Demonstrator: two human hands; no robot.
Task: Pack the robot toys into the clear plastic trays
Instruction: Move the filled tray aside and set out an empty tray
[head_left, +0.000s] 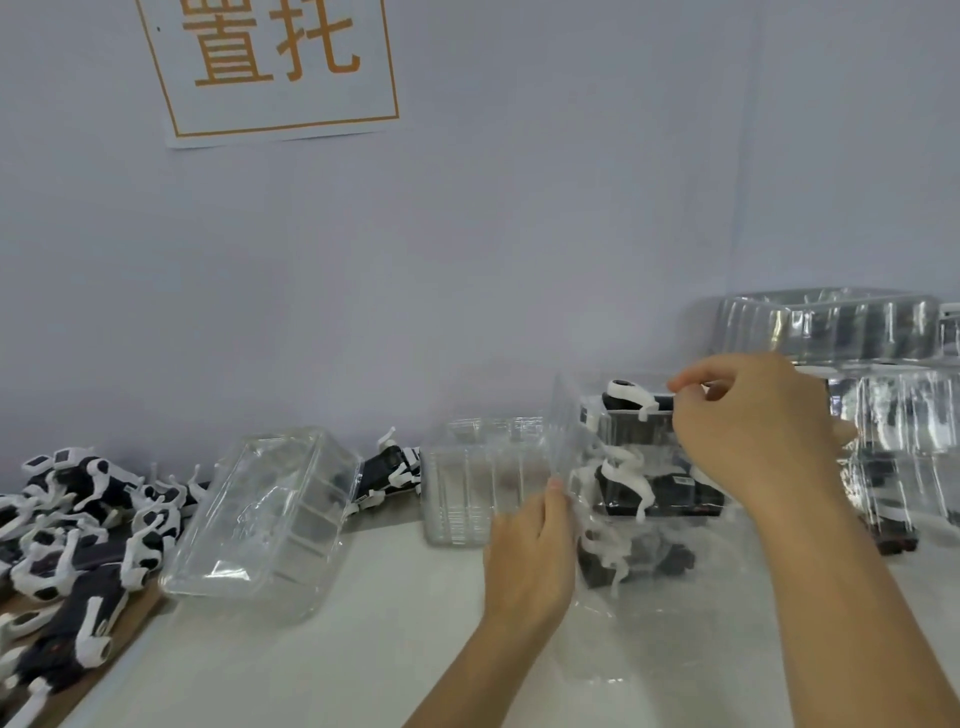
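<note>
This looks like a packing station in a small factory or assembly workshop. A plain white desk (322, 670) stands against a bare pale wall (519, 234) that carries a printed paper sign (270, 67) with two large orange characters in an orange frame, like a workstation label. Many identical black-and-white robot toys (78, 525) lie heaped at the desk's left end. Identical clear plastic trays (265, 519) lie on the desk, with more stacked at the right (831, 327), some already holding toys.
</note>
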